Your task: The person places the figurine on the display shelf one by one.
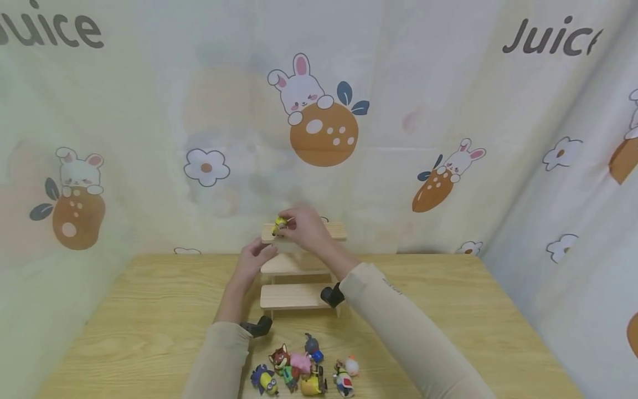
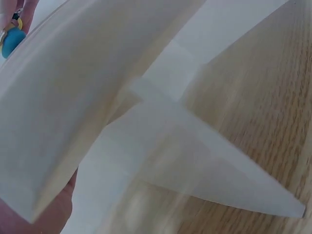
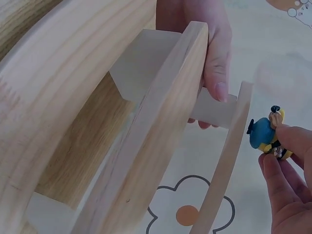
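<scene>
My right hand (image 1: 310, 230) pinches a small yellow toy figure (image 1: 279, 224) between thumb and fingers, at the left part of the stand's top step (image 1: 335, 230). In the right wrist view the figure (image 3: 263, 132) shows a blue part and black details, just beside the edge of the top board. My left hand (image 1: 251, 261) grips the left side of the three-step wooden display stand (image 1: 294, 297). Its thumb lies on the side support (image 3: 214, 108) and fingertips show below it. Close boards of the stand (image 2: 83, 87) fill much of the left wrist view.
Several toy figures lie at the table's front, among them a fox (image 1: 281, 359), a pink figure (image 1: 301, 363) and a yellow figure with goggles (image 1: 271, 386). The stand is on a wooden table (image 1: 164, 310), with a printed curtain (image 1: 239, 111) behind it.
</scene>
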Motion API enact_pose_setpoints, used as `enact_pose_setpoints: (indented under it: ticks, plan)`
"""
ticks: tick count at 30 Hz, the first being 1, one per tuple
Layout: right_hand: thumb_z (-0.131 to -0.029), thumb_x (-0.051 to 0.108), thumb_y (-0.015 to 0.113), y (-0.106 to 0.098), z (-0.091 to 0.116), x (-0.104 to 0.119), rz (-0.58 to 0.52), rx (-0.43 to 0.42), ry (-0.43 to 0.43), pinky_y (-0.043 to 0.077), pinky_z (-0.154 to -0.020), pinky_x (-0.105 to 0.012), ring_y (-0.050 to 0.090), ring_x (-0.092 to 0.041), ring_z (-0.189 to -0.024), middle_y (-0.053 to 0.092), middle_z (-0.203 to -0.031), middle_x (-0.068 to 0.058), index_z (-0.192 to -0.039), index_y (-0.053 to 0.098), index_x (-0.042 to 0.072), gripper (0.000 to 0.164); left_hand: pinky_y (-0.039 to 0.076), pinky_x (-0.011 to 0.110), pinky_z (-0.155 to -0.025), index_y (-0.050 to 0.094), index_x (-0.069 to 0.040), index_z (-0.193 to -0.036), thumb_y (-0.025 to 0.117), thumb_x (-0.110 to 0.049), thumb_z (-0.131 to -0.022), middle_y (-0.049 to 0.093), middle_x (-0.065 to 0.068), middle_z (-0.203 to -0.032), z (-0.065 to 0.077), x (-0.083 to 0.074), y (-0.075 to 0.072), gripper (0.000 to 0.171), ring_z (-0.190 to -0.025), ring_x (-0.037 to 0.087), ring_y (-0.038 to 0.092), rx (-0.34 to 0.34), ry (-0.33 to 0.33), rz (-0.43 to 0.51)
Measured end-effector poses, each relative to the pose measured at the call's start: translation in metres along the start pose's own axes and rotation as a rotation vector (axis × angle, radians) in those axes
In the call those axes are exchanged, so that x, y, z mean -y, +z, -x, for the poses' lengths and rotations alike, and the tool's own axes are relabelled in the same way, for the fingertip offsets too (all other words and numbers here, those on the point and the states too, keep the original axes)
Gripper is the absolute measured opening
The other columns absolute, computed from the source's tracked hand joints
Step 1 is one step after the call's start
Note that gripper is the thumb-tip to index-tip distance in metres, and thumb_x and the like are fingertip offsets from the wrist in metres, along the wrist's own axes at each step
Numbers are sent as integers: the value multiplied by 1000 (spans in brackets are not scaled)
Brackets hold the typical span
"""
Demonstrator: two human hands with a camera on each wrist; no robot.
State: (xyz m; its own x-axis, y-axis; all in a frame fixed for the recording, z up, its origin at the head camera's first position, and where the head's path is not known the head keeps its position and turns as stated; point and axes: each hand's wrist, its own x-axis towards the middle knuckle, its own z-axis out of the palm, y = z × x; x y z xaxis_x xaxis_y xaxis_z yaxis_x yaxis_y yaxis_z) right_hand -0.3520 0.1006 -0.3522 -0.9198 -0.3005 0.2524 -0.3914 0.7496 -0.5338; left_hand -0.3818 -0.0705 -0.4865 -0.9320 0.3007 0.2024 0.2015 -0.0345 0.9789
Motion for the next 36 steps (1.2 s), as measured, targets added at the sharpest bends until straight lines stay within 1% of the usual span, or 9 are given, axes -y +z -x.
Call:
enact_pose_setpoints:
  ticks: [5, 9, 12, 17, 22, 25, 29, 34, 36]
  plan:
    - [-85, 16, 72, 1, -3, 2, 7, 9, -26, 56, -83, -25, 68, -19, -98, 67, -115, -9, -124, 61, 3, 43, 30, 54, -112, 50, -16, -137, 58, -23, -95, 48, 7, -142, -1, -1, -2, 43, -135, 30, 39, 21, -19, -5]
    - [-85, 15, 72, 2, -5, 3, -4, 4, -22, 56, -83, -24, 68, -19, -99, 66, -115, -10, -124, 61, 3, 43, 29, 56, -112, 49, -19, -137, 56, -24, -96, 48, 6, -142, -2, -3, -3, 42, -134, 31, 40, 33, -35, -18]
    - [-85, 15, 72, 2, -6, 4, -8, 1, -19, 56, -83, -24, 67, -19, -99, 65, -115, -10, -124, 61, 3, 43, 29, 58, -110, 50, -21, -137, 58, -28, -95, 50, 6, -141, -2, -5, -3, 43, -133, 32, 41, 23, -58, -28]
    - [-85, 16, 72, 3, -8, 4, 4, -5, -23, 56, -83, -23, 67, -19, -99, 63, -113, -9, -125, 61, 3, 43, 27, 63, -109, 50, -24, -136, 60, -31, -93, 48, 5, -143, -5, -6, -2, 45, -137, 33, 36, 12, -83, -26]
    - [-86, 17, 71, 3, -9, 4, 19, -14, -28, 55, -83, -22, 67, -18, -99, 63, -112, -8, -125, 61, 5, 42, 27, 59, -111, 48, -20, -138, 60, -30, -94, 46, 7, -145, -7, -7, -2, 48, -137, 33, 36, 13, -76, -14]
    - [-86, 16, 70, 3, -9, 4, 15, -14, -31, 55, -85, -23, 67, -18, -101, 64, -114, -8, -125, 60, 5, 42, 29, 58, -111, 48, -19, -138, 61, -31, -93, 46, 9, -144, -8, -7, -2, 49, -136, 33, 37, 1, -82, -20]
    - [-87, 15, 69, 5, -9, 3, 4, -18, -19, 55, -86, -24, 66, -19, -102, 63, -116, -9, -126, 59, 4, 42, 31, 55, -111, 49, -17, -137, 61, -30, -93, 48, 10, -143, -9, -4, -1, 48, -135, 33, 39, -6, -72, -36]
    - [-87, 14, 69, 10, -8, 3, -24, -6, -7, 54, -86, -22, 65, -19, -103, 62, -117, -9, -126, 59, 4, 41, 32, 56, -110, 49, -15, -137, 60, -32, -92, 49, 12, -141, -6, 0, -1, 49, -134, 35, 40, -13, -67, -57]
    - [-87, 14, 69, 11, -8, 4, -35, -2, -6, 54, -86, -22, 65, -19, -104, 61, -118, -9, -126, 59, 4, 42, 31, 55, -111, 49, -15, -138, 61, -31, -92, 50, 12, -141, -5, 0, -2, 49, -134, 34, 40, -15, -70, -50]
